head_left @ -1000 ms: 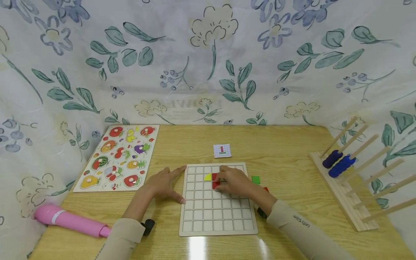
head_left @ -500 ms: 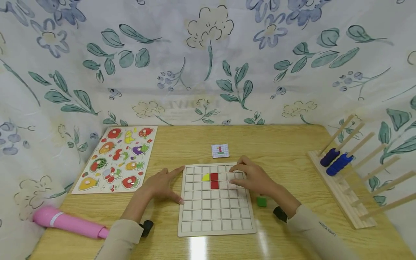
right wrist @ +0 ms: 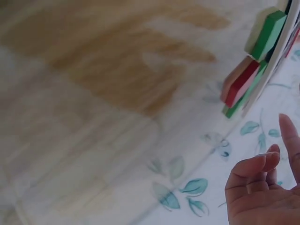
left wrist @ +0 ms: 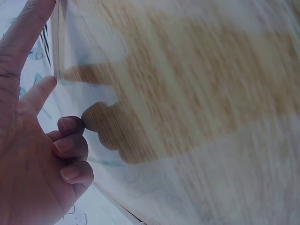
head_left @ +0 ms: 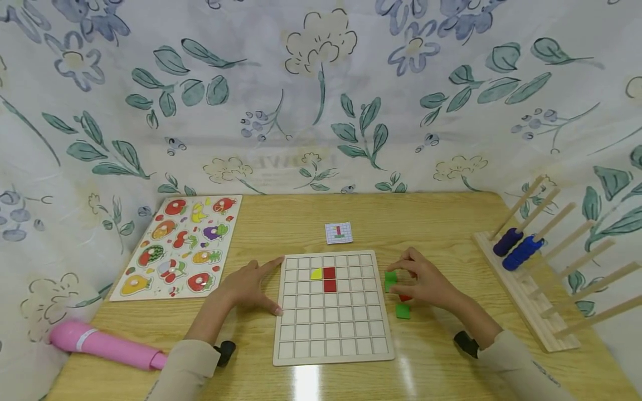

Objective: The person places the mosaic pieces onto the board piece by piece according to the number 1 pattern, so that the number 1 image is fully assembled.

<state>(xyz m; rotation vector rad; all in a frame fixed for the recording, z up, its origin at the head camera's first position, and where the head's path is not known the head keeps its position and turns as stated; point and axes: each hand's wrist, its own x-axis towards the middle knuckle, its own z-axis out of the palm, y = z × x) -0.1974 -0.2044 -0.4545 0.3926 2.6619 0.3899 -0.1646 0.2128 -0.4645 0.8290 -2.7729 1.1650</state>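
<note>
In the head view, a white square-grid board (head_left: 333, 356) lies mid-table. On it sit a yellow round-cornered tile (head_left: 316, 273) and, beside it, two red tiles (head_left: 329, 285) stacked in one column. My left hand (head_left: 248, 288) touches the board's left edge with straight index finger and thumb; its other fingers are curled in the left wrist view. Right of the board, my right hand (head_left: 423, 283) hovers with thumb and index finger parted around green tiles (head_left: 390, 276). A red tile (head_left: 405, 298) shows partly under it, with another green tile (head_left: 403, 311) nearer me.
Behind the board lies a small printed card (head_left: 339, 233) with a coloured grid pattern. A fruit puzzle board (head_left: 223, 223) is at back left, a pink microphone-shaped toy (head_left: 112, 345) at front left. A wooden peg rack (head_left: 531, 301) with blue and purple rings stands at right.
My right hand has let go of the red tile on the board and moved right, over the loose tiles. My left hand has stayed at the board's left edge.
</note>
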